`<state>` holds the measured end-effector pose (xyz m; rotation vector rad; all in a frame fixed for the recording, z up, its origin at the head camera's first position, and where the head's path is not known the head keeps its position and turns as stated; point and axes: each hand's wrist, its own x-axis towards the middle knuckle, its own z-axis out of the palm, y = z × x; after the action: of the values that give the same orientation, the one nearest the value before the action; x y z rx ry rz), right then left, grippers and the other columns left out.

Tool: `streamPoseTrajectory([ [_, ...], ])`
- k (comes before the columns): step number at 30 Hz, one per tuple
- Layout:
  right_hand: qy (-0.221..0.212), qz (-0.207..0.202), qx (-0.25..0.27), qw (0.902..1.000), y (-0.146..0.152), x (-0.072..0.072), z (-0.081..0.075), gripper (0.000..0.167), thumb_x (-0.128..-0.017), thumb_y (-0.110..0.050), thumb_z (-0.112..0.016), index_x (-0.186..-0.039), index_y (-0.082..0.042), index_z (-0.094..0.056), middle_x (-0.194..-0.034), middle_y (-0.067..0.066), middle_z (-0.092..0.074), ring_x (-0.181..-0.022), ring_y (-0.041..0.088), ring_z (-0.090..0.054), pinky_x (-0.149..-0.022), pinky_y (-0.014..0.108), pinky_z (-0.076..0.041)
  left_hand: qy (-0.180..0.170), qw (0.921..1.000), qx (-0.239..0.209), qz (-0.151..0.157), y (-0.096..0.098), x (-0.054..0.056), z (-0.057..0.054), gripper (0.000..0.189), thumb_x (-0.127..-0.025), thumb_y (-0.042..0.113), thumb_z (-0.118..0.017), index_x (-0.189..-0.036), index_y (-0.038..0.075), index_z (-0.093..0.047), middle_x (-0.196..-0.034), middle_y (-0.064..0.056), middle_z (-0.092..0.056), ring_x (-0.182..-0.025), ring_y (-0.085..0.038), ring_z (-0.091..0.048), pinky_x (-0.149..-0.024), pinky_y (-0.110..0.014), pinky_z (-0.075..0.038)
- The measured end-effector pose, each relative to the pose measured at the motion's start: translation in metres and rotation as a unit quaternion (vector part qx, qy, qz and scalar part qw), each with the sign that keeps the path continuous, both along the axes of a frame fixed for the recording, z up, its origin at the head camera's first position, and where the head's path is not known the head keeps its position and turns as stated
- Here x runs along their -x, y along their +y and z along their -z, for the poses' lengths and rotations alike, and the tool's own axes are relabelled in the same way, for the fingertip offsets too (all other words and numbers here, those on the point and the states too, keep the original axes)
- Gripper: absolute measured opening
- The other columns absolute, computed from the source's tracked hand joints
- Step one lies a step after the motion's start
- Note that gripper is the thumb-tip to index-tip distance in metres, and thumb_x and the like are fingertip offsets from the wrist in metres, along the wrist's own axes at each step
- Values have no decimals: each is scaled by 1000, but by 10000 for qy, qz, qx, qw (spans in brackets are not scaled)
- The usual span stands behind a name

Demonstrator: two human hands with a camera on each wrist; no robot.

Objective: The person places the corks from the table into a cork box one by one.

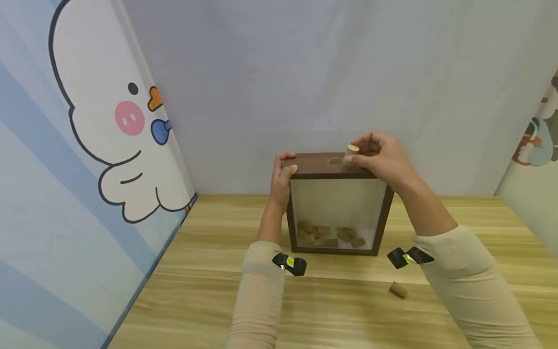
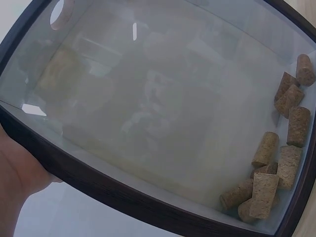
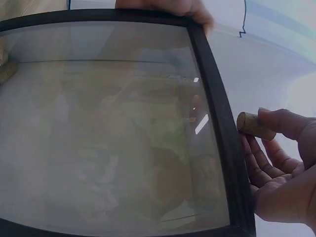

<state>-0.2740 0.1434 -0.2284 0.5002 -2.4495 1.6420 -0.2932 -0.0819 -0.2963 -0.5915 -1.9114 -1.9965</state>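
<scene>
A dark brown shadow box (image 1: 335,251) with a glass front stands upright on the table, a round hole (image 1: 335,161) in its top. Several corks (image 2: 298,126) lie along its bottom behind the glass. My left hand (image 1: 282,180) grips the box's upper left corner, thumb on the top edge. Just right of the hole, my right hand (image 1: 383,157) pinches a cork (image 3: 256,125) between thumb and fingers. In the head view that cork stands nearly upright over the top of the box. The right wrist view shows it beside the frame's outer edge.
A loose cork (image 1: 398,290) lies on the wood-grain table (image 1: 340,310), in front of the box and near the right forearm. Behind the box hangs a pale curtain (image 1: 244,97). A cartoon-printed panel (image 1: 100,121) rises along the left side.
</scene>
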Motion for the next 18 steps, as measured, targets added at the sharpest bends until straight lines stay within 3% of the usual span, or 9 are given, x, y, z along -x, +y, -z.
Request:
streamPoseTrajectory([
  [7, -305, 98, -360, 9988, -10, 20, -8, 32, -83, -12, -68, -111, -1, -55, -102, 14, -59, -84, 22, -57, -65, 28, -46, 10, 10000, -29, 34, -1, 1, 0, 43, -84, 17, -36, -120, -6, -34, -138, -18, -25, -128, -28, -19, -101, -45, -16],
  [11, -438, 132, -289, 9985, -15, 22, -10, 33, -84, -10, -67, -112, 0, -53, -104, 17, -58, -87, 26, -59, -63, 28, -47, 33, 10000, -52, 50, -2, 14, 10, 42, -84, 16, -37, -121, -4, -35, -139, -16, -25, -129, -27, -18, -101, -46, -16],
  [14, -268, 243, -167, 9992, -14, 14, -7, 37, -84, -15, -68, -116, -1, -53, -109, 17, -59, -95, 27, -58, -69, 30, -47, 49, 10000, -71, 46, -1, 23, 18, 41, -84, 17, -37, -121, -1, -36, -140, -14, -25, -130, -26, -18, -101, -47, -16],
  [18, 442, 383, -20, 9983, -6, -13, 6, 41, -85, -23, -68, -118, -2, -55, -113, 15, -60, -99, 23, -56, -78, 31, -45, 74, 9999, -61, 49, 1, 24, 21, 43, -84, 23, -39, -121, 2, -37, -139, -10, -27, -129, -22, -19, -101, -46, -16],
])
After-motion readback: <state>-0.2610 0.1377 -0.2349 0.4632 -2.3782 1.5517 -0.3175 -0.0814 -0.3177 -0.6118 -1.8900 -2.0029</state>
